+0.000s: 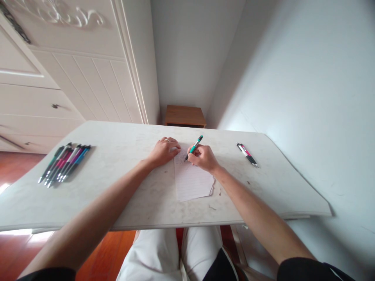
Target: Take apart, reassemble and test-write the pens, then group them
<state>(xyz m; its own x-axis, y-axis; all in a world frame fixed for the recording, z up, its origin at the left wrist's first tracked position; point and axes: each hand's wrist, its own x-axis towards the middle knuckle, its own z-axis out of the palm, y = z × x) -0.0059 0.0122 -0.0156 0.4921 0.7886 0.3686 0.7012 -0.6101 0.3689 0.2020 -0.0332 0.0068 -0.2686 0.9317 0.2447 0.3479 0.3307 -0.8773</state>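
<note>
Right hand (205,158) pinches 1 slanted teal pen (194,146) – left hand (164,152) rests palm-down.

From where I stood, the writing (181,155) on the paper (192,183) was too small to read, and the right hand (204,157) hid some of it. The clustered pens (63,164) blurred together; the table (125,136) masked the wooden box's (185,114) lower part, and the white cabinet (88,86) ran out of view.

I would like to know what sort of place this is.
Probably a room in a home: the decorated, pale cabinet with drawers, the small wooden stand and the reddish floor suggest it.
</note>
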